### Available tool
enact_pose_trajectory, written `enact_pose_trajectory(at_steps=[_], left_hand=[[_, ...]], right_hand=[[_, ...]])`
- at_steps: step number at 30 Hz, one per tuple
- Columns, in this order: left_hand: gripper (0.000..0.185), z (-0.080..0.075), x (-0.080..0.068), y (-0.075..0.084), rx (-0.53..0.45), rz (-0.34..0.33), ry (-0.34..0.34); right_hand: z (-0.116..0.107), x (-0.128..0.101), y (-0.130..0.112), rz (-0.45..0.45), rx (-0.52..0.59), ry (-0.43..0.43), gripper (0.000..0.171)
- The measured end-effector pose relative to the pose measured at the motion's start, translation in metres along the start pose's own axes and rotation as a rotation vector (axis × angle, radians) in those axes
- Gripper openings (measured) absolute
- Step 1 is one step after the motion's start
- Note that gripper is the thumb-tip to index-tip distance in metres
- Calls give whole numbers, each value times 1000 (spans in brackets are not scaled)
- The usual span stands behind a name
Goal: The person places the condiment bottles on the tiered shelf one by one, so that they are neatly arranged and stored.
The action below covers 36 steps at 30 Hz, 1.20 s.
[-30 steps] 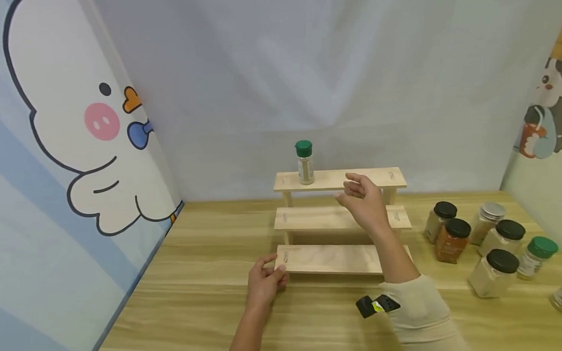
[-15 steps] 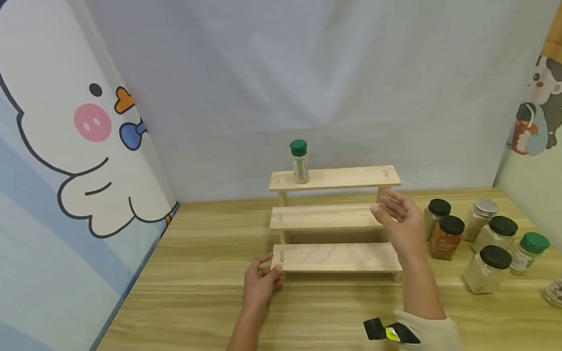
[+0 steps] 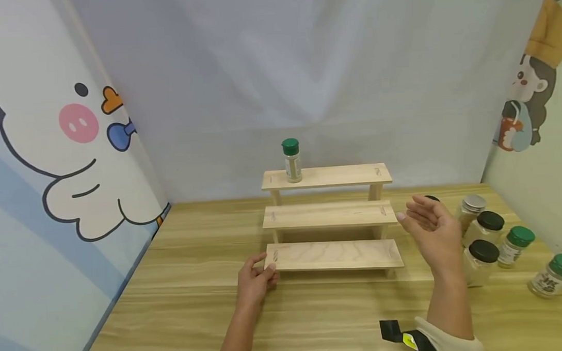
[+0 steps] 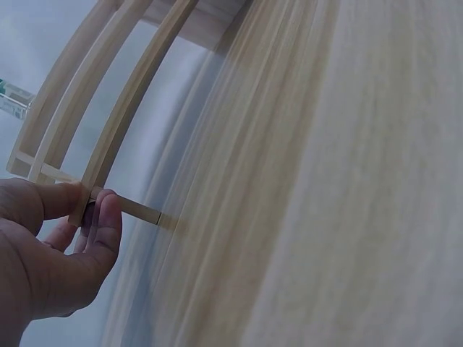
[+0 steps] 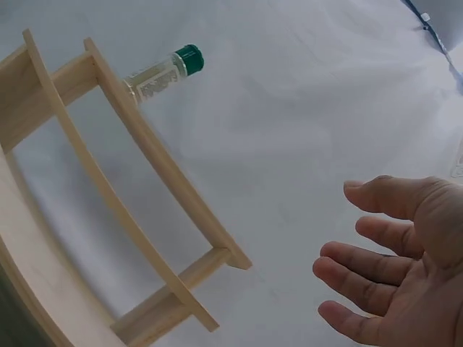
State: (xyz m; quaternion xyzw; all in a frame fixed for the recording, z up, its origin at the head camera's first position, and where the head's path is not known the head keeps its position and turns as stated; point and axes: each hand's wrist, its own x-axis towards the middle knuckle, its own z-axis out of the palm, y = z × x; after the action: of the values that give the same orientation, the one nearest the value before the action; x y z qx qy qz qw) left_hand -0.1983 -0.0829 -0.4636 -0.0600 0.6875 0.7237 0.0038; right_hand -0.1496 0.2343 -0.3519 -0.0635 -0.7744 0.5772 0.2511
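A three-tier wooden shelf rack (image 3: 329,215) stands on the table. Its lowest board's left end is pinched between the thumb and fingers of my left hand (image 3: 254,282); the left wrist view shows the same grip on the board edge (image 4: 130,101). On the left of the top tier, a green-capped spice bottle (image 3: 292,162) stands upright. My right hand (image 3: 436,237) is in the air to the right of the rack, fingers loosely spread and holding nothing. Behind it, a black-lidded jar (image 3: 432,198) is mostly hidden. The right wrist view shows this hand (image 5: 405,260) apart from the rack.
Several spice jars stand on the right of the table, among them a silver-lidded jar (image 3: 473,205), a square black-lidded jar (image 3: 480,266) and two green-capped bottles, one (image 3: 555,277) nearest the right edge. A grey curtain (image 3: 241,94) hangs behind the rack.
My right hand has moved from above the rack's middle tier rightward toward the jars. The left hand keeps its pinch on the lowest board. The head view has shifted slightly right.
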Motion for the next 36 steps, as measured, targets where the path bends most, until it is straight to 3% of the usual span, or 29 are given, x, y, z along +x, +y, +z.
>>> enact_pose_trajectory(at_steps=[5,11,14,16,19,22,26,29,32,36], left_hand=[[40,-2,2,-2,-8,13,7],[40,-4,5,-4,2,6,17],[40,-5,7,-4,3,4,21],[41,-6,8,-4,2,-1,20],[42,-6,8,-2,-2,0,12],[41,-4,7,-1,0,1,20],[39,0,7,-2,-1,19,62],[39,1,6,-4,-3,28,90],[39,2,4,-5,9,17,91],[40,4,1,-5,12,5,74]], right_hand=[[-18,-7,2,-18,-79,23,51],[-44,-8,12,-76,-259,-107,59],[-55,-8,19,-77,-253,-169,59],[-62,-10,24,-82,-210,-162,56],[-74,-13,32,-75,-100,-66,52],[-81,-14,34,-38,-15,136,48],[-87,-14,37,46,-27,355,46],[-93,-16,42,154,-69,402,50],[-99,-19,51,275,-99,387,58],[-101,-20,69,345,-132,355,64]])
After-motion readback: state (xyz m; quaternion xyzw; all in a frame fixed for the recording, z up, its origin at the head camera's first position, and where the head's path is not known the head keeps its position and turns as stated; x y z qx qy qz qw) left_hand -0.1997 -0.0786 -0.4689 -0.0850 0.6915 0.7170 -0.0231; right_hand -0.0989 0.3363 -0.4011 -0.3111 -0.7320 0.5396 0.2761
